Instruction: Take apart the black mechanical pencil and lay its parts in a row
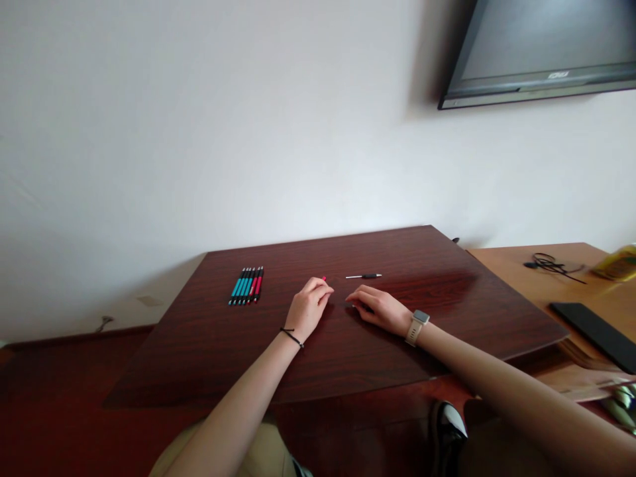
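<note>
My left hand [309, 305] is closed, its fingers curled round a pinkish-red pen barrel [324, 278]; only a small end of the barrel shows above the fingers. To its right, my right hand [380, 310] rests low over the dark table with thumb and fingers pinched together. A tiny pale bit shows at those fingertips, too small to name. Just beyond the right hand lies a pen part [364, 275] with a black grip section and a thin silvery shaft. Left of my hands, several blue pens [241, 286] and red pens [256, 286] lie side by side in a row.
The dark wooden table [209, 364] stands against a white wall. On a lighter table [497, 258] at right are a black cable [549, 264], a flat black object [593, 334] and a yellow package [619, 264]. A television [546, 53] hangs above.
</note>
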Available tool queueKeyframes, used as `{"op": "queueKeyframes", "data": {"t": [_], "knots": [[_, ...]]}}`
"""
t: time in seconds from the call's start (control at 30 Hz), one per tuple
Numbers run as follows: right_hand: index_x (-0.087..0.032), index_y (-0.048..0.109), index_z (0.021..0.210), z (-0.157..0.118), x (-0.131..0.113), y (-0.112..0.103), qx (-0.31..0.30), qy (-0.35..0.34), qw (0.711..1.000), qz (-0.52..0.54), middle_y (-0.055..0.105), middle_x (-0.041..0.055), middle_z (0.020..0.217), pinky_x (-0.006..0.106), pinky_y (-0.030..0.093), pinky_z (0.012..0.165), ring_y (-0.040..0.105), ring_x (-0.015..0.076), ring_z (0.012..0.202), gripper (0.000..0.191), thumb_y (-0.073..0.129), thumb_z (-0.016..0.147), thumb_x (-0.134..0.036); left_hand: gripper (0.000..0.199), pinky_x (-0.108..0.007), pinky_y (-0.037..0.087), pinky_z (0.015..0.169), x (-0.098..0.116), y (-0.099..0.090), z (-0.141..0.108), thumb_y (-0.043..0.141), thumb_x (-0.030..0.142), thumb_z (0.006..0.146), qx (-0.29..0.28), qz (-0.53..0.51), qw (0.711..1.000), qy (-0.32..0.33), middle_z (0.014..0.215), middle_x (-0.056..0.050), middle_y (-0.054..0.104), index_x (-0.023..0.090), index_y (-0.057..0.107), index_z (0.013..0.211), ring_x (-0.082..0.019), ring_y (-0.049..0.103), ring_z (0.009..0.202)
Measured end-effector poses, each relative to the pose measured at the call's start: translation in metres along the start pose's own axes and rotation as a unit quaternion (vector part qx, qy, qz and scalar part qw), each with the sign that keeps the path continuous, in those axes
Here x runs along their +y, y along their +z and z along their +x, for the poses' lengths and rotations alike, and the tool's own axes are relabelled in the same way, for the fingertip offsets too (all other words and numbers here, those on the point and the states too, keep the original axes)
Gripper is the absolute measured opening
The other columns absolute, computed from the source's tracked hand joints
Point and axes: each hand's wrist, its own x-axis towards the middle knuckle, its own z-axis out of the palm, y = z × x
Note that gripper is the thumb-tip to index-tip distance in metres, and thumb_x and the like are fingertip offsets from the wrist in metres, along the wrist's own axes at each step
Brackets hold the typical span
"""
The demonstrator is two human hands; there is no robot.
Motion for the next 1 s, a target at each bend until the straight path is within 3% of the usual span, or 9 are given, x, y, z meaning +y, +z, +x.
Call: {"op": "queueKeyframes", "data": {"t": [0.13, 0.23, 0.33, 0.57, 0.8, 0.9, 1.0], "knots": [[-0.024, 0.067, 0.121, 0.000, 0.002, 0.000, 0.007, -0.004, 1.000, 0.009, 0.071, 0.0075, 0.110, 0.036, 0.058, 0.090, 0.068, 0.0221, 0.097, 0.023, 0.053, 0.104, -0.015, 0.024, -0.035, 0.059, 0.100, -0.005, -0.005, 0.008, 0.058, 0.011, 0.104, 0.002, 0.026, 1.000, 0.000, 0.116, -0.005, 0.074, 0.025, 0.074, 0.115, -0.020, 0.073, 0.109], [-0.023, 0.067, 0.120, 0.001, 0.003, 0.000, 0.015, -0.010, 1.000, 0.007, 0.071, 0.0077, 0.107, 0.036, 0.057, 0.089, 0.067, 0.0222, 0.097, 0.022, 0.054, 0.104, -0.014, 0.029, -0.037, 0.058, 0.099, -0.007, -0.009, 0.015, 0.055, 0.009, 0.104, -0.028, 0.063, 0.998, 0.005, 0.113, -0.006, 0.075, 0.023, 0.069, 0.126, -0.021, 0.071, 0.105], [-0.023, 0.066, 0.123, 0.000, 0.002, 0.000, 0.009, -0.021, 1.000, 0.009, 0.071, 0.0077, 0.108, 0.036, 0.056, 0.091, 0.066, 0.0227, 0.099, 0.024, 0.054, 0.105, -0.014, 0.029, -0.038, 0.057, 0.098, -0.006, -0.010, 0.021, 0.054, 0.006, 0.103, -0.070, 0.108, 0.992, 0.012, 0.110, -0.006, 0.075, 0.022, 0.069, 0.122, -0.023, 0.069, 0.105], [-0.024, 0.066, 0.125, 0.000, 0.001, -0.002, -0.007, -0.014, 1.000, 0.020, 0.071, 0.0075, 0.109, 0.034, 0.056, 0.091, 0.067, 0.0221, 0.098, 0.025, 0.055, 0.105, -0.014, 0.036, -0.043, 0.053, 0.101, 0.001, 0.003, 0.031, 0.051, 0.003, 0.100, -0.144, 0.207, 0.967, 0.038, 0.112, -0.009, 0.075, 0.020, 0.067, 0.127, -0.028, 0.064, 0.109], [-0.022, 0.064, 0.133, 0.005, -0.001, -0.003, -0.013, 0.020, 0.999, 0.048, 0.073, 0.0066, 0.109, 0.032, 0.055, 0.091, 0.068, 0.0204, 0.096, 0.033, 0.058, 0.101, -0.012, 0.035, -0.042, 0.051, 0.100, -0.002, 0.012, 0.035, 0.051, 0.006, 0.102, -0.138, 0.179, 0.974, 0.011, 0.113, -0.008, 0.075, 0.021, 0.066, 0.129, -0.026, 0.063, 0.108], [-0.022, 0.061, 0.138, 0.009, -0.001, -0.003, -0.021, 0.051, 0.996, 0.070, 0.075, 0.0046, 0.106, 0.030, 0.055, 0.087, 0.070, 0.0187, 0.091, 0.042, 0.061, 0.098, -0.009, 0.040, -0.041, 0.052, 0.101, -0.004, 0.012, 0.036, 0.054, 0.005, 0.099, -0.130, 0.144, 0.981, -0.012, 0.110, -0.007, 0.074, 0.022, 0.065, 0.133, -0.025, 0.064, 0.108], [-0.022, 0.062, 0.137, 0.016, 0.001, -0.003, -0.015, 0.082, 0.994, 0.064, 0.076, 0.0040, 0.103, 0.029, 0.055, 0.085, 0.072, 0.0182, 0.088, 0.044, 0.061, 0.095, -0.007, 0.044, -0.043, 0.052, 0.106, -0.004, 0.006, 0.036, 0.058, 0.007, 0.097, -0.122, 0.131, 0.984, -0.006, 0.120, -0.008, 0.072, 0.023, 0.062, 0.138, -0.027, 0.062, 0.116]]}}
